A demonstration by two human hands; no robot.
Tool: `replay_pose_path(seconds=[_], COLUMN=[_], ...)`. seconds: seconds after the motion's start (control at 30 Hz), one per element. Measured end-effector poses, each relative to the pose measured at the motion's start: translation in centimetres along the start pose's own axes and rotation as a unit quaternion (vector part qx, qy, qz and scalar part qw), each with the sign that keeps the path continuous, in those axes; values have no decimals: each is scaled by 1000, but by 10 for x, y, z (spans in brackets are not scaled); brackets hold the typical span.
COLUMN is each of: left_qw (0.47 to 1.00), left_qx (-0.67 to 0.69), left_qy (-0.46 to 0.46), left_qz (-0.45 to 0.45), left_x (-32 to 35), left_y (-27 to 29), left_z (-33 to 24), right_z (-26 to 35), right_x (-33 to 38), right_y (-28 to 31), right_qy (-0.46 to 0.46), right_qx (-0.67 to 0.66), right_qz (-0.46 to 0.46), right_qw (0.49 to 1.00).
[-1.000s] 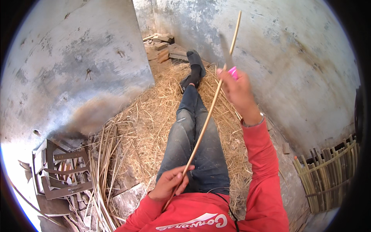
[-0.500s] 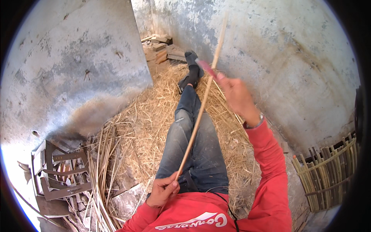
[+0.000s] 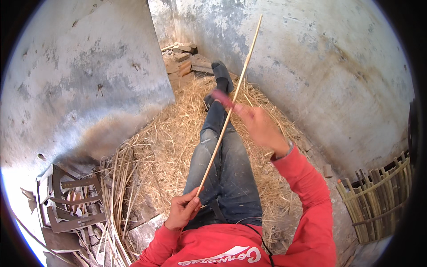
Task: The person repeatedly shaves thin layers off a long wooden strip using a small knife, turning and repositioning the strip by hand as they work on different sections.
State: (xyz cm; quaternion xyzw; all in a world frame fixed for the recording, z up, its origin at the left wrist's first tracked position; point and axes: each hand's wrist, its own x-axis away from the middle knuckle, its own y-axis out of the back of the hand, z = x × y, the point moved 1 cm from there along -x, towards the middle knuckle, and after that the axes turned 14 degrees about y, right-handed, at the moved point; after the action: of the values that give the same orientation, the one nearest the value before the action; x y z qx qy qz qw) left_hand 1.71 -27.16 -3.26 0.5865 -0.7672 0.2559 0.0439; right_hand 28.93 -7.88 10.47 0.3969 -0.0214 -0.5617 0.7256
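A long, thin pale bamboo strip (image 3: 218, 143) slants up and away over my legs, its far end in front of the wall. My left hand (image 3: 183, 210) is closed around its near end at my lap. Farther up, my right hand (image 3: 261, 128) is closed on what looks like a red-handled knife (image 3: 221, 98), smeared by motion. The knife lies across the strip around the middle of its length. Its blade cannot be made out clearly.
My outstretched legs (image 3: 220, 160) rest over a heap of straw-like shavings (image 3: 164, 133). Long loose strips (image 3: 116, 196) and a broken dark frame (image 3: 78, 198) lie at the left. A slatted bamboo piece (image 3: 378, 200) stands at the right. Stained walls (image 3: 320, 75) enclose the space.
My right hand has moved nearer along the strip with the knife, down and to the left. My left hand still holds the near end, slightly shifted left.
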Motion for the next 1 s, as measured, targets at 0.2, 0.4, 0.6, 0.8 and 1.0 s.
replay_pose_path(seconds=[0.2,0.4,0.6,0.8,1.0], left_qw=[998,995,998,999,994], left_qx=[-65,-93,-49,-42,-105], left_qy=[-11,-36,-32,-5,-17], left_qz=[-20,-9,-26,-31,-3], left_x=[8,13,7,8,2], left_y=[10,17,23,21,19], left_z=[-2,-1,-2,2,-8], right_z=[-25,-7,-8,-27,-35], right_x=[-37,-45,-25,-17,-33], right_y=[57,65,22,29,69], right_qy=[68,95,121,114,42], right_qx=[52,179,120,77,102], right_qz=[-199,-262,-170,-123,-198], right_qw=[976,944,971,983,974])
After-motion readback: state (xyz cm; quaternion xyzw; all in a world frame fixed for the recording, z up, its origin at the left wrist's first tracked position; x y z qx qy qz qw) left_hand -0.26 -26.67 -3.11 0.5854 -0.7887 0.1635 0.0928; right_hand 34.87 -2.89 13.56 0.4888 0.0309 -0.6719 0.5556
